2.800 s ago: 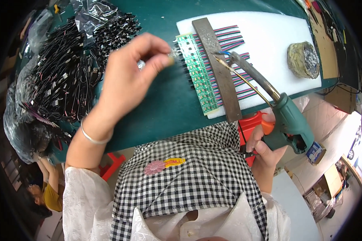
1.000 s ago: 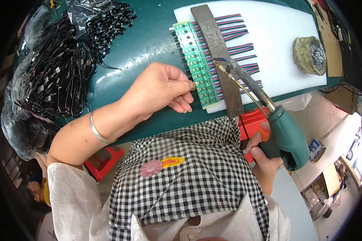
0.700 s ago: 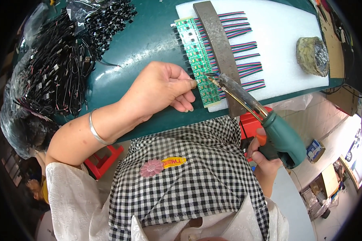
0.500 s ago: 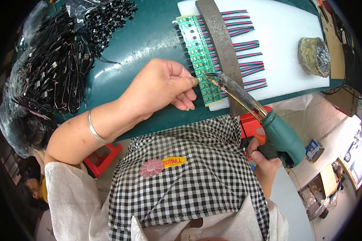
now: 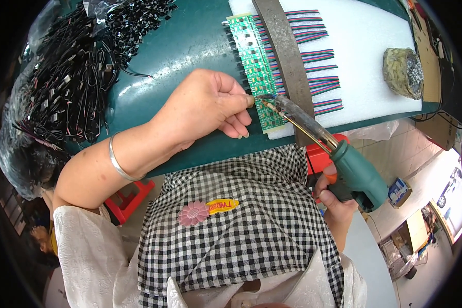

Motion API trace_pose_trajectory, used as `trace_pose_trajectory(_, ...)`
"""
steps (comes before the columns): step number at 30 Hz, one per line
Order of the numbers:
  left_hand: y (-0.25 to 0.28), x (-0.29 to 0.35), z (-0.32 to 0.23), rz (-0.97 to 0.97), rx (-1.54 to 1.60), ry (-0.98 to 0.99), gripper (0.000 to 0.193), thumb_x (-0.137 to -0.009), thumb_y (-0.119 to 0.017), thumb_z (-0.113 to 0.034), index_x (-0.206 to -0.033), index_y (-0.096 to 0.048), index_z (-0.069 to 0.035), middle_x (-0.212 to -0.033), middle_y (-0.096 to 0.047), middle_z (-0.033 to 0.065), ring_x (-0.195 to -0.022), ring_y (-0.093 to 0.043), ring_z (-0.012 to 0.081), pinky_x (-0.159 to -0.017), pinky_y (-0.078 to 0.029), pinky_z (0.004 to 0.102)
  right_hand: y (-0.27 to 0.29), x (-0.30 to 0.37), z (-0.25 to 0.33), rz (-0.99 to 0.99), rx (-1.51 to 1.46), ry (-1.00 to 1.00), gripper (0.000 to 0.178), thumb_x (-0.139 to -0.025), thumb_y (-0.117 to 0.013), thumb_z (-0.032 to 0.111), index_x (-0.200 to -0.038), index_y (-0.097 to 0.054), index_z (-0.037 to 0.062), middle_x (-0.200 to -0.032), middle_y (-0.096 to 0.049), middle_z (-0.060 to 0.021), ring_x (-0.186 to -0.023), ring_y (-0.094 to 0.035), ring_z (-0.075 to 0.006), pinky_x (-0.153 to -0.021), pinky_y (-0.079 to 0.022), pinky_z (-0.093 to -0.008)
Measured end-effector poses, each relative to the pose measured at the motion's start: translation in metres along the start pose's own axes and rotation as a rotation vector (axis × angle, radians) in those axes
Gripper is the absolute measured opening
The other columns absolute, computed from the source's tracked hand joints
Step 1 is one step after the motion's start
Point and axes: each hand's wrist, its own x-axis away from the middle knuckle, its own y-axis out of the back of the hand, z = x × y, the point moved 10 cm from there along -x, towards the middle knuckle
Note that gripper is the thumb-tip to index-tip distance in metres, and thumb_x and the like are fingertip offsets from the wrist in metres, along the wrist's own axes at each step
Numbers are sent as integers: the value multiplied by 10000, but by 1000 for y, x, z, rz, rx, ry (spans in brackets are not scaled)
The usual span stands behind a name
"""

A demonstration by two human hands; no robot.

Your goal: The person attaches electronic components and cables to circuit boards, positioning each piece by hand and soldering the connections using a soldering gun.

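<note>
Green circuit board (image 5: 250,54) strip around 12-to-1 o'clock, along white foam (image 5: 364,51)'s 9 o'clock edge, dark metal bar (image 5: 288,56) across its wires (image 5: 323,81). Left hand (image 5: 213,105) pinched up at board's 7 o'clock, can't tell what's in there tbh. Right hand (image 5: 336,200), 4 o'clock, wrapped round soldering gun (image 5: 361,172), tip (image 5: 270,104) aimed 10 o'clock at board. Messy black cable pile (image 5: 72,82), 10 o'clock.

Glare streaks the glossy dark green tabletop (image 5: 190,46); beyond its near right corner, the pale tiled floor (image 5: 421,161) washes out; black vignetting surrounds the bent fisheye view.
</note>
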Motion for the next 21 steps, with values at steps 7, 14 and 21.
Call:
trace_pose_trajectory(7,0,0,1,2,13,-12,150,-864,-564,-108,-788,-580,20,-680,-617,84,-569,-625,146,-526,-520,222,-3,-4,-1,15,-46,-19,440,-707,-635,-60,-1119,-479,-78,-939,-555,-125,-658,-543,-148,-570,-444,-249)
trace_pose_trajectory(14,0,0,0,-6,4,-10,146,-860,-572,-108,-792,-580,21,-679,-616,85,-570,-625,147,-526,-520,222,-3,-3,-1,-85,-28,-9,460,-687,-666,-1,-1088,-452,-68,-784,-537,-119,-585,-522,-166,-525,-430,-256)
trace_pose_trajectory(21,0,0,0,-7,-2,-26,150,-862,-573,-113,-801,-578,24,-678,-614,85,-571,-623,146,-527,-518,223,1,-5,0,-81,81,-29,372,-683,-683,32,-952,-435,-30,-638,-521,-115,-515,-504,-179,-475,-417,-255)
